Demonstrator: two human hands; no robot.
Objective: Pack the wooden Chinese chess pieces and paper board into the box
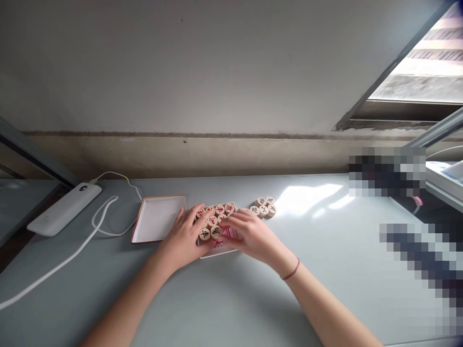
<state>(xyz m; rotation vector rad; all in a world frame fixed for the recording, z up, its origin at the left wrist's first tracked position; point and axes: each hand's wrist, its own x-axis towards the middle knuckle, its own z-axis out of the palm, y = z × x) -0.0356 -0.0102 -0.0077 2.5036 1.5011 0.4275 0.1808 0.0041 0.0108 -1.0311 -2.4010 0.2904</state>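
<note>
Head view puts both our hands over a small box (pixel 226 249) of round pieces (pixel 204 234) on the worktop (pixel 217 308). Our left hand (pixel 186 236) lies along the box's left side, fingers apart, thumb reaching over the near part. Our right hand (pixel 246 233) has its fingers bunched over the box's right part; we cannot tell whether they are clamped on a piece, since the fingertips hide what lies under them. To work well here, we should let the left hand brace the box without pushing it, keep the right fingers low, and shift one piece at a time, flat and face up, so that its neighbours do not tip. Clearing the fingers from the faces would let us read the characters. As for counts, we make out one box, one lid (pixel 159 219) lying inside up to its left, and one power bank (pixel 65 209) further left, with white cable (pixel 72 260) trailing from that side. In the box at least nine faces show, two of them black in the nearest row. Right of the box, a cluster (pixel 264 210) shows five faces on top; how many pieces sit beneath, we cannot tell.
</note>
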